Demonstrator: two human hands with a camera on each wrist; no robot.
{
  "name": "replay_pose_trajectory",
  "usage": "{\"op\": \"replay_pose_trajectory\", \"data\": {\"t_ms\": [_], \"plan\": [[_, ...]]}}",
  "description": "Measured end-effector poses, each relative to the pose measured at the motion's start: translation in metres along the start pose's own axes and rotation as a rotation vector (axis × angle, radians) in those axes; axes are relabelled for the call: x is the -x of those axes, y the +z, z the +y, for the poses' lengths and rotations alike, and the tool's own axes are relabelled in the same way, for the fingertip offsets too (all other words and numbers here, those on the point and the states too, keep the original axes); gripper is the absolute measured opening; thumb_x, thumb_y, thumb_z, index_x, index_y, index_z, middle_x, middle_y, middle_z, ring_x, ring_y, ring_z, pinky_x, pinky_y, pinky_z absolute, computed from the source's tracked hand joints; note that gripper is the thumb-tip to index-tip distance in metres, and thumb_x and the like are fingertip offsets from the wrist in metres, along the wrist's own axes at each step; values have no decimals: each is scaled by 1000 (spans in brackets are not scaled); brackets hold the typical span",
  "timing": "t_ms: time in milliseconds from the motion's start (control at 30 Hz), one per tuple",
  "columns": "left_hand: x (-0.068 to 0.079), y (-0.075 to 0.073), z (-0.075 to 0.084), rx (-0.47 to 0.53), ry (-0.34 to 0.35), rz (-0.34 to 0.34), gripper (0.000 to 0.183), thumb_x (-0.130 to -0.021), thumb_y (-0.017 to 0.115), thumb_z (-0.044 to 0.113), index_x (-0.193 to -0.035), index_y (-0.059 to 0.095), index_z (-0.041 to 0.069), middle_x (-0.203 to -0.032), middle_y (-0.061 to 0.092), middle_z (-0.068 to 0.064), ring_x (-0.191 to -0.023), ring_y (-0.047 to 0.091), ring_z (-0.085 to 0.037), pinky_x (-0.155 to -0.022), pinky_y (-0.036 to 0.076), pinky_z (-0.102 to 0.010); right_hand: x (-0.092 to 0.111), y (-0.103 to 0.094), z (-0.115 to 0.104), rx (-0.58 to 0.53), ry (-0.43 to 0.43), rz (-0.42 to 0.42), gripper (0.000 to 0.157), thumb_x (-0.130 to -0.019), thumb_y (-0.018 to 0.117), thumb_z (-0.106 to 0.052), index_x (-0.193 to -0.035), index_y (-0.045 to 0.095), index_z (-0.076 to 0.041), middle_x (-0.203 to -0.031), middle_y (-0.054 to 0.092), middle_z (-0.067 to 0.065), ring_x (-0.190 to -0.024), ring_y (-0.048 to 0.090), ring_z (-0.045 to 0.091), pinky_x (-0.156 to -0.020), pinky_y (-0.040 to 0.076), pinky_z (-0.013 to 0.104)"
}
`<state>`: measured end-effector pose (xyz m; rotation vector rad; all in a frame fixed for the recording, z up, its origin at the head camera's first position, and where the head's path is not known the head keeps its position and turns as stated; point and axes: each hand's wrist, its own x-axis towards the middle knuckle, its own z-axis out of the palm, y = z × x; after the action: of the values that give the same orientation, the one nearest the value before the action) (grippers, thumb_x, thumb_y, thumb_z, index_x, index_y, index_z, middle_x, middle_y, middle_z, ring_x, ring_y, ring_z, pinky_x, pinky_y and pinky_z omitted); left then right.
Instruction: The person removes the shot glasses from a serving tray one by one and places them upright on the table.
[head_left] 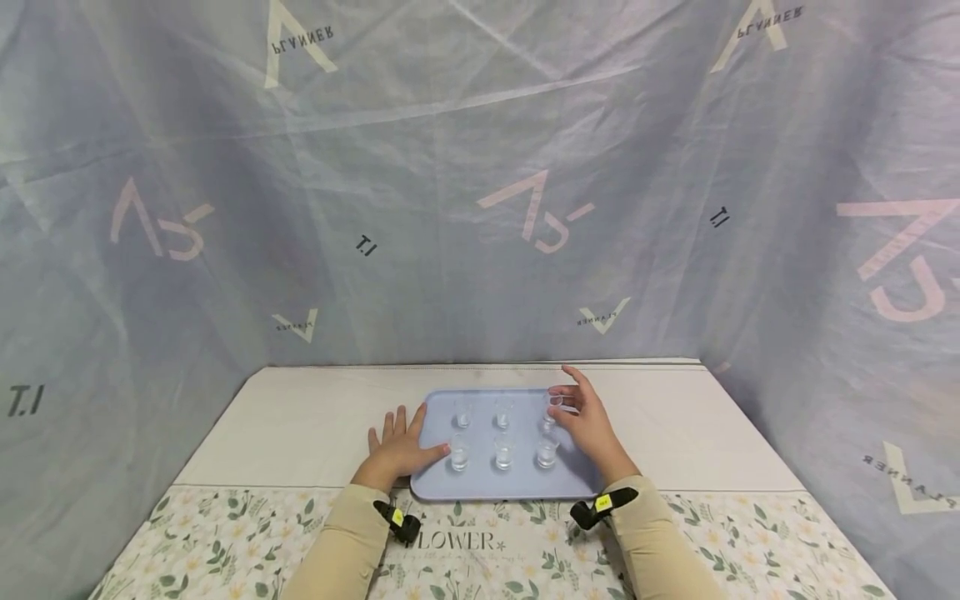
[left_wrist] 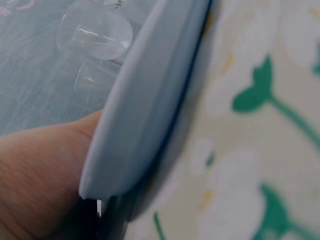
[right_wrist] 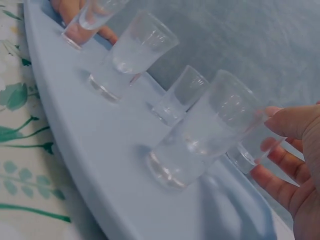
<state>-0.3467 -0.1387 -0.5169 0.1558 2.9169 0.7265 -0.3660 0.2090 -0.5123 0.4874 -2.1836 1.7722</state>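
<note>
Several small clear shot glasses stand upright in two rows on a pale blue tray (head_left: 480, 487). My right hand (head_left: 592, 425) pinches the back right glass (head_left: 550, 419) between thumb and fingers, with the index finger raised. In the right wrist view that glass (right_wrist: 244, 156) is partly hidden behind the front right glass (right_wrist: 200, 135). My left hand (head_left: 397, 450) rests spread at the tray's left edge, its thumb reaching over the rim close to the front left glass (head_left: 459, 457).
The tray lies on a white table cover (head_left: 315, 425) with a flower-printed strip (head_left: 240, 533) along the front. Grey printed cloth (head_left: 450, 233) hangs behind the table and at both sides. The back middle glass (head_left: 502, 415) stands between its row neighbours.
</note>
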Motion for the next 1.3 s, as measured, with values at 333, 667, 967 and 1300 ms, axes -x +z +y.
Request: {"op": "replay_pose_trajectory", "data": {"t_ms": [333, 667, 967, 1300], "plan": [[0, 3, -3, 20, 8, 6, 106, -85, 62, 71, -163, 20, 12, -166, 5, -29, -152, -4, -48, -114, -10, -69, 1, -6, -7, -4, 14, 21, 83, -85, 71, 14, -156, 35, -10, -123, 64, 31, -108, 64, 44, -86, 54, 23], [-14, 16, -16, -5, 11, 8, 110, -83, 57, 79, -165, 12, 20, -167, -3, -23, -153, -12, -43, -114, -12, -68, -3, -19, -6, 9, 32, 65, 82, -86, 71, 14, -155, 36, -13, -123, 63, 33, -104, 65, 32, -81, 54, 19], [-19, 20, -21, -14, 9, 9, 111, -82, 58, 79, -165, 12, 21, -167, -3, -23, -153, -11, -43, -114, -12, -68, -3, -32, -1, 30, 33, 84, 82, -87, 71, 13, -156, 34, -13, -124, 64, 31, -107, 65, 39, -82, 54, 18], [-18, 18, -19, -13, 5, 11, 111, -82, 59, 79, -164, 13, 21, -167, -3, -22, -153, -11, -43, -114, -12, -69, -1, -49, -1, 23, 1, 132, 81, -85, 70, 16, -154, 36, -10, -120, 64, 33, -97, 68, 15, -81, 55, 18]]}}
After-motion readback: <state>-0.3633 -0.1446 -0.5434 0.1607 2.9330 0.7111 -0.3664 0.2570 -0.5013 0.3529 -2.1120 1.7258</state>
